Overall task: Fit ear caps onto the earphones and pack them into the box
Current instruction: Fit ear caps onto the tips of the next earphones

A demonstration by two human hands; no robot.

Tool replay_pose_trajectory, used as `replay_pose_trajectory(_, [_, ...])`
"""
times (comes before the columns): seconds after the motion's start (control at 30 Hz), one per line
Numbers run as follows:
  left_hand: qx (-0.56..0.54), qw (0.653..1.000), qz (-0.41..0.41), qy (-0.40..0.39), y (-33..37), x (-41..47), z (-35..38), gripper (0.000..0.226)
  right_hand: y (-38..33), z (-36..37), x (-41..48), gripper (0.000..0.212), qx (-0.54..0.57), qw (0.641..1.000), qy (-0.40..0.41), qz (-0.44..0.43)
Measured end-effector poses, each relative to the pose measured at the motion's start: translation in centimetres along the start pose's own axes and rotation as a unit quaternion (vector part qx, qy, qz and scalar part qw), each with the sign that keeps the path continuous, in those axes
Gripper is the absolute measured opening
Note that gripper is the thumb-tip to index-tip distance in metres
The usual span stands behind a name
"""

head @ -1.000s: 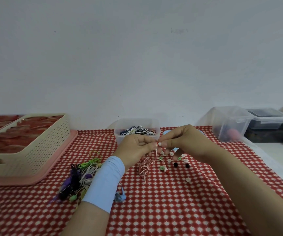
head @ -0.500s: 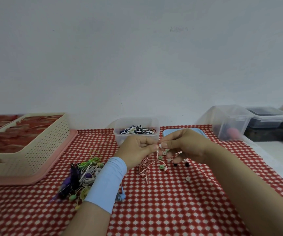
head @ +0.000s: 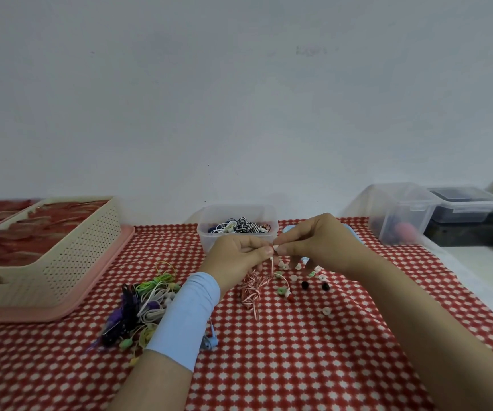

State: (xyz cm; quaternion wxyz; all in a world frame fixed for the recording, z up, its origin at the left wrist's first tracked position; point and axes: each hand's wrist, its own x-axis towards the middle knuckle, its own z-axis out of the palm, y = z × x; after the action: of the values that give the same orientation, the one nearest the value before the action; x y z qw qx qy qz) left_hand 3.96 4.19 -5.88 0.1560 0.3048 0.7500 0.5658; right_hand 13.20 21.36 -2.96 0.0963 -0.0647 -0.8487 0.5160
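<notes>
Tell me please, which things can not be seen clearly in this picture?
All in the head view:
- Striped earphone: its bud is hidden inside the left hand's grip; only the cable shows.
- Whether the white ear cap pinched by the right hand is seated: too small.
- Blue lid: mostly behind the right hand.
- Cream basket: cut off by the left edge.
- Far clear tub's contents: blurred.

home worktable, checked tablecloth (head: pixel 298 366), plastic tubs (head: pixel 399 215)
</notes>
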Motion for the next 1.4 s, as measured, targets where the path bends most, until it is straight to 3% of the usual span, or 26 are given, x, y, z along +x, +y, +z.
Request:
replay_pose_trajectory(0.37, [-0.016,1.0,0.017,-0.002,0.21,-0.27,-0.15,0.011,0.38,-0.07,0.07,0.015,0.173,0.978,-0.062,0.096])
replay_pose_trajectory(0.7, [0.009,1.0,0.013,0.004,-0.4,0.0,-0.5,0.01,0.14,-0.06,-0.19,0.017,0.117,0.989,-0.068,0.053])
replay_pose_trajectory(1.4, [0.054,0.997,0.048,0.008,-0.21,-0.07,0.37,0.015,0.7,0.18,0.16,0.007,0.145,0.979,-0.052,0.133])
